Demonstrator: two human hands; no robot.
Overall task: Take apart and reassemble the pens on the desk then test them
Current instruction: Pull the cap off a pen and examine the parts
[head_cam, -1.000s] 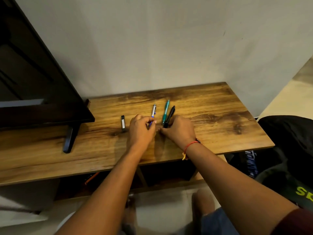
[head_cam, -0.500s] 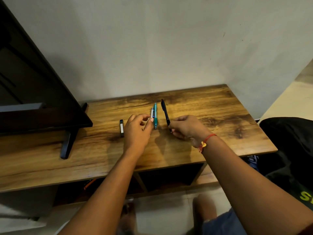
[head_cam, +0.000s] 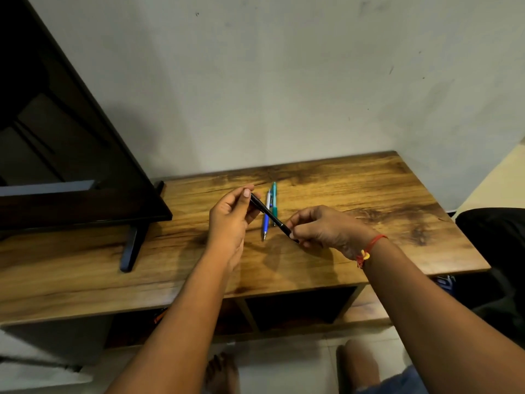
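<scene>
The black pen (head_cam: 270, 216) is held off the desk (head_cam: 369, 200) between both hands, slanting from upper left down to lower right. The left hand (head_cam: 230, 220) grips its upper end, fingers curled round the barrel and the thumb pressed on top. The right hand (head_cam: 326, 227) pinches the lower end between thumb and fingertips, with the other fingers curled beneath. The pen looks whole; no seam or loose part can be made out. Behind it, two more pens lie on the desk side by side, running from front to back. The blue pen (head_cam: 266, 220) has a white upper half and points its tip toward the person. The teal pen (head_cam: 274, 197) is just to its right and reaches a little farther back. Whether those two touch cannot be told. In this view the black pen crosses in front of both. A red thread (head_cam: 372, 245) with a yellow knot is tied round the right wrist. The desk is dark-grained wood, set against a grey wall (head_cam: 284, 81), with open compartments (head_cam: 298, 308) under its top. At the left a dark screen (head_cam: 71, 166) stands on the desk on a black foot (head_cam: 132, 245), well apart from the pens. Below the desk edge a bare foot (head_cam: 221, 371) and a knee (head_cam: 358, 362) show over the tiled floor.
</scene>
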